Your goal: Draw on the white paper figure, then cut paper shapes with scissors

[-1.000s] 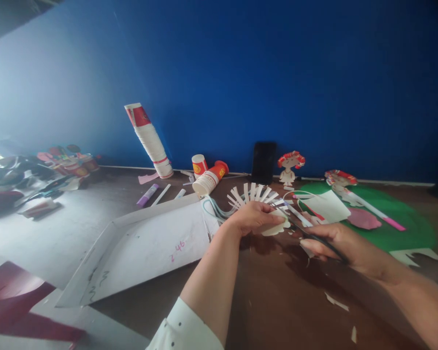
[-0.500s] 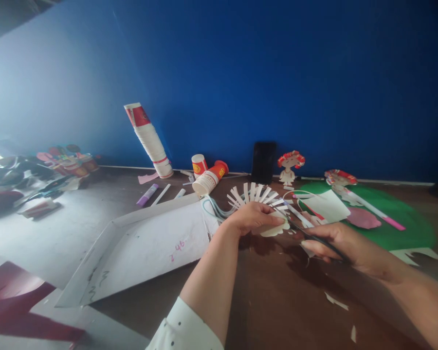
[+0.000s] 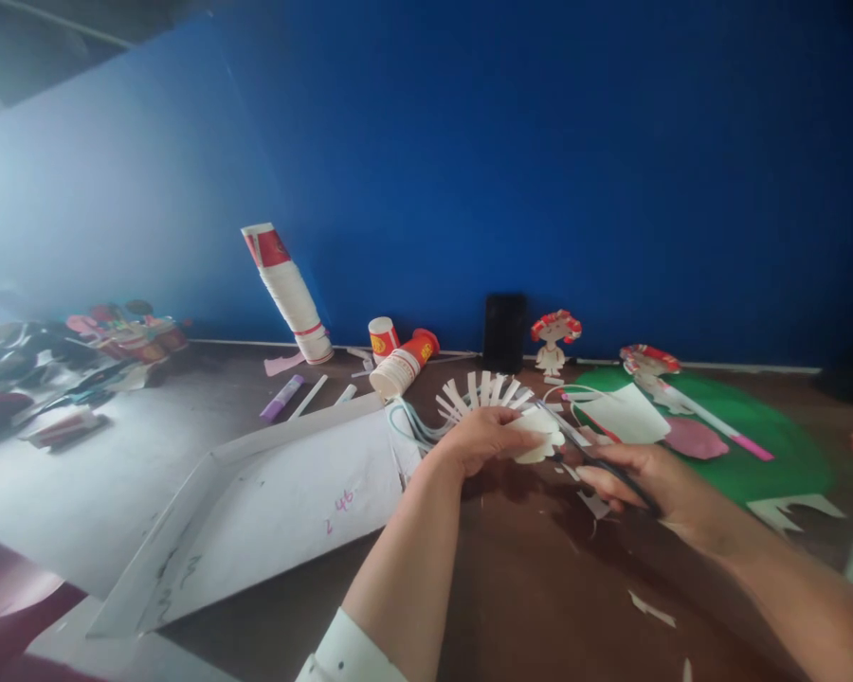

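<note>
Between the thumb and fingers of my left hand (image 3: 487,441) is a paper cutout (image 3: 542,438) with a scalloped edge, cream in colour. White paper strips (image 3: 480,393) fan out just behind that hand; whether they join the cutout I cannot tell. My right hand (image 3: 636,478) is wrapped round the dark handles of a pair of scissors (image 3: 615,472). The blades point up and left, close to the cutout's right edge. Small paper scraps (image 3: 591,502) lie below the scissors.
A white box lid (image 3: 270,511) lies to the left. Behind stand stacked paper cups (image 3: 291,298), a black phone (image 3: 504,332) and a paper doll (image 3: 554,341) against the blue partition (image 3: 469,170). A green sheet (image 3: 774,455) with a pink marker (image 3: 717,421) lies right.
The cutout has turned and lifted slightly in my left hand, showing more of its face. The scissors stay beside its edge. The whole view has tilted a little upward.
</note>
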Tool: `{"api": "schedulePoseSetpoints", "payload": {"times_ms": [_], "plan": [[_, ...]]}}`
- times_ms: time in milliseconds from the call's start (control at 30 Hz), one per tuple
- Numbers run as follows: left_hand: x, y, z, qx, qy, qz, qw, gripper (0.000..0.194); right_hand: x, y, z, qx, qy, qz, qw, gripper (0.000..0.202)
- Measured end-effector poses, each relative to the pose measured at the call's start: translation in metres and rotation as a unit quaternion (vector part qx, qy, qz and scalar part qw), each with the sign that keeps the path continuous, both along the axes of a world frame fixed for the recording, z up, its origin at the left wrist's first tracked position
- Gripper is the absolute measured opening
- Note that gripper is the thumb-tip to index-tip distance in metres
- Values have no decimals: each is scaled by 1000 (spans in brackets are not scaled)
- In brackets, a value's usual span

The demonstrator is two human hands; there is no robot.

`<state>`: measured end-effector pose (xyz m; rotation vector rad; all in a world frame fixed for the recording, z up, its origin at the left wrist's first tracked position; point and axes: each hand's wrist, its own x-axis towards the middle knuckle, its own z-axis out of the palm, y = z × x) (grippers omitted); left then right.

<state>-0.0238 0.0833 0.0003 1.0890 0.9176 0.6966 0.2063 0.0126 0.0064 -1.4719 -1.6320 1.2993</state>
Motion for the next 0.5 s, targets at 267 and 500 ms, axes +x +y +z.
{"api": "schedulePoseSetpoints", "payload": {"times_ms": [267, 500], "plan": [[15, -5, -1, -94, -128, 79, 984, 53, -11, 7, -10, 83, 56, -195, 976, 52], [57, -19, -17, -96, -206, 92, 970, 64, -29, 6, -26, 161, 88, -189, 965, 45]]}}
